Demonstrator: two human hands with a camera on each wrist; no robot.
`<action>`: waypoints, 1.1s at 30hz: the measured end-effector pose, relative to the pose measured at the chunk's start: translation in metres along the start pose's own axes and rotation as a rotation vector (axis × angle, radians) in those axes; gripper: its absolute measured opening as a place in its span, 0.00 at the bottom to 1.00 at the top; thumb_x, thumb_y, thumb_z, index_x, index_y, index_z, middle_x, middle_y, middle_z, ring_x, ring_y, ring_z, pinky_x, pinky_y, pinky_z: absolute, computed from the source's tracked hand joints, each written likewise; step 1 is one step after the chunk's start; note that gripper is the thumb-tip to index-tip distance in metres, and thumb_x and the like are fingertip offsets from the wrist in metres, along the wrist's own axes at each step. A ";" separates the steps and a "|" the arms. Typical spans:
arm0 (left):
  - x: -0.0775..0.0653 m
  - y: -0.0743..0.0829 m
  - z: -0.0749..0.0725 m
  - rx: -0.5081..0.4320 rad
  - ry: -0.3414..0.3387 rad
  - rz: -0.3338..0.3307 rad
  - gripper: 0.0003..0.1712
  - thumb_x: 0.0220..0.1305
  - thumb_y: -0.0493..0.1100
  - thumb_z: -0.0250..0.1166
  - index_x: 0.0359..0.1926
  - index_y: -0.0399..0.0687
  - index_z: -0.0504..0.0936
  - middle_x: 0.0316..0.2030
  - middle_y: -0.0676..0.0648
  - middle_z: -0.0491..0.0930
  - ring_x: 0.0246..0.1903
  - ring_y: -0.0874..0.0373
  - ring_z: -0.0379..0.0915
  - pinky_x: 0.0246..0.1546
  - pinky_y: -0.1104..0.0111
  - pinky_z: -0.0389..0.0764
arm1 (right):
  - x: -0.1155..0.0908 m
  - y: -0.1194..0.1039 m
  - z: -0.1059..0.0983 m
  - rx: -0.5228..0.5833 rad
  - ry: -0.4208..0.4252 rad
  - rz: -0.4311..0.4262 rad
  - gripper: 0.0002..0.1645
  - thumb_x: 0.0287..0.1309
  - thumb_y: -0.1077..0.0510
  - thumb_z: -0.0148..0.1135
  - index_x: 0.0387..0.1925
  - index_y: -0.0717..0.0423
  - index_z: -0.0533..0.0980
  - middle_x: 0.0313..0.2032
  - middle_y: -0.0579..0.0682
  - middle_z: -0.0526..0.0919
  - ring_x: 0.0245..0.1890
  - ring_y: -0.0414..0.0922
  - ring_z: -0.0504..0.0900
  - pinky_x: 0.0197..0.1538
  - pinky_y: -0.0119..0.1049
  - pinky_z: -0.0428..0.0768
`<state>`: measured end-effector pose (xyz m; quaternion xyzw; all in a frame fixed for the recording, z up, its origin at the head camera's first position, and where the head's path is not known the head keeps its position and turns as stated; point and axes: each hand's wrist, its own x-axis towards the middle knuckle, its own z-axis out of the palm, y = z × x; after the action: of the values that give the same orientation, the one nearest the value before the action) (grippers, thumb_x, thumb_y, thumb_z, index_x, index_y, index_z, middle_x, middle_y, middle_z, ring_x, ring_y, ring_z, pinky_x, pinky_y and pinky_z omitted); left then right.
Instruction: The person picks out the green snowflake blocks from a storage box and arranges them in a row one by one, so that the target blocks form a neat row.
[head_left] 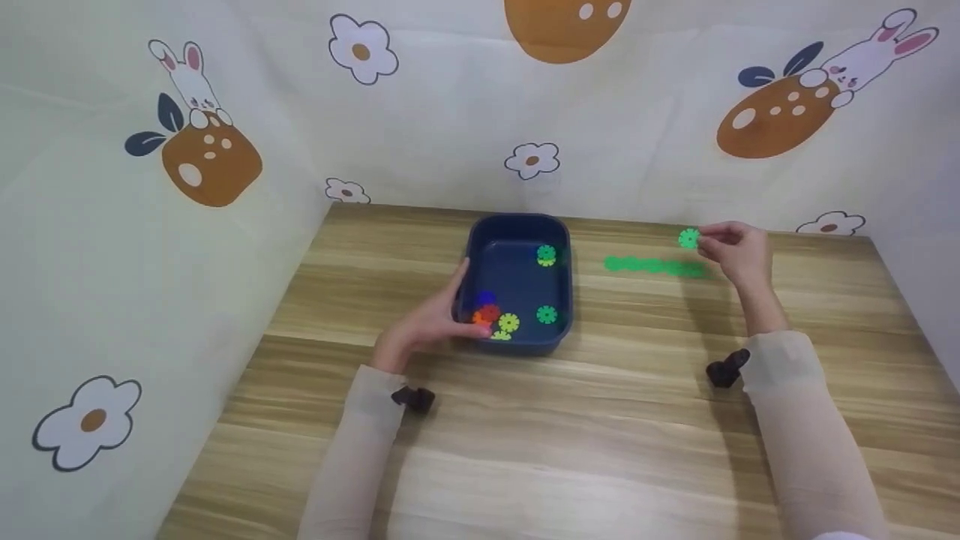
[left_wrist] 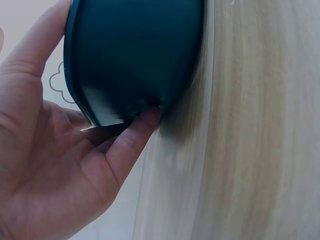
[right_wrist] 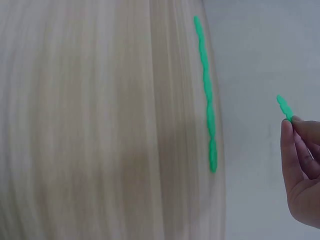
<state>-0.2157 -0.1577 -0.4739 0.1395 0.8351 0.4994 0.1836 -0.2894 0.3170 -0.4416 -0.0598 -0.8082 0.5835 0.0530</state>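
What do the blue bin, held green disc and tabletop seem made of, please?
Blue bin: probably smooth plastic, given its soft sheen and rounded corners.
Green disc: likely thin, bright plastic, judging by its notched rim.
Tabletop: satin wood or laminate; streaky grain with soft glare.

Light lay soft and fairly even over the head view, brightening the wall (head_left: 442, 112) behind the bin (head_left: 514, 285). On the near side of the bin, a pale glare washed out the table (head_left: 615, 427). Shadows from the left arm (head_left: 349, 457) and right arm (head_left: 806, 442) fell, blurry-edged, to the near left and near right of the bin. Right of the bin, the green row (head_left: 656, 265) looked smeared, its outlines running together. In the left wrist view the bin was murky, with a pale gleam by its rim. The right wrist view was hazy, the table softly focused, its grain bowed.
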 end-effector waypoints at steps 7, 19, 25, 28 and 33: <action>0.000 -0.001 0.000 0.031 -0.004 -0.011 0.73 0.52 0.51 0.78 0.79 0.68 0.29 0.81 0.51 0.34 0.78 0.50 0.42 0.78 0.49 0.49 | 0.001 0.015 -0.018 -0.096 0.026 0.097 0.20 0.64 0.64 0.63 0.54 0.73 0.75 0.23 0.27 0.81 0.28 0.25 0.83 0.40 0.22 0.84; 0.001 -0.002 -0.002 0.021 -0.006 -0.024 0.73 0.51 0.51 0.78 0.79 0.71 0.29 0.81 0.52 0.32 0.79 0.52 0.39 0.78 0.50 0.48 | -0.001 0.038 -0.035 -0.232 0.006 0.252 0.21 0.65 0.62 0.63 0.56 0.68 0.76 0.22 0.25 0.77 0.29 0.24 0.80 0.42 0.22 0.84; 0.001 -0.003 -0.002 0.018 -0.009 -0.010 0.73 0.51 0.51 0.78 0.79 0.70 0.28 0.81 0.52 0.33 0.78 0.52 0.40 0.78 0.50 0.48 | -0.004 0.043 -0.035 -0.259 -0.021 0.254 0.20 0.66 0.63 0.61 0.57 0.68 0.76 0.25 0.26 0.76 0.30 0.23 0.79 0.45 0.23 0.84; 0.001 -0.002 -0.001 0.015 -0.007 -0.003 0.74 0.51 0.51 0.78 0.79 0.69 0.28 0.81 0.51 0.33 0.78 0.51 0.41 0.78 0.49 0.48 | -0.003 0.042 -0.034 -0.267 -0.034 0.249 0.21 0.65 0.64 0.61 0.57 0.69 0.75 0.25 0.28 0.77 0.30 0.24 0.79 0.44 0.23 0.84; 0.000 -0.001 -0.001 0.005 -0.007 -0.008 0.74 0.51 0.50 0.78 0.79 0.69 0.29 0.81 0.51 0.33 0.79 0.51 0.39 0.78 0.49 0.46 | -0.002 0.042 -0.034 -0.282 -0.050 0.231 0.21 0.65 0.63 0.62 0.56 0.71 0.76 0.26 0.29 0.77 0.29 0.25 0.79 0.40 0.22 0.84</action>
<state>-0.2166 -0.1588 -0.4745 0.1384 0.8362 0.4961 0.1884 -0.2806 0.3615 -0.4706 -0.1444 -0.8707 0.4681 -0.0435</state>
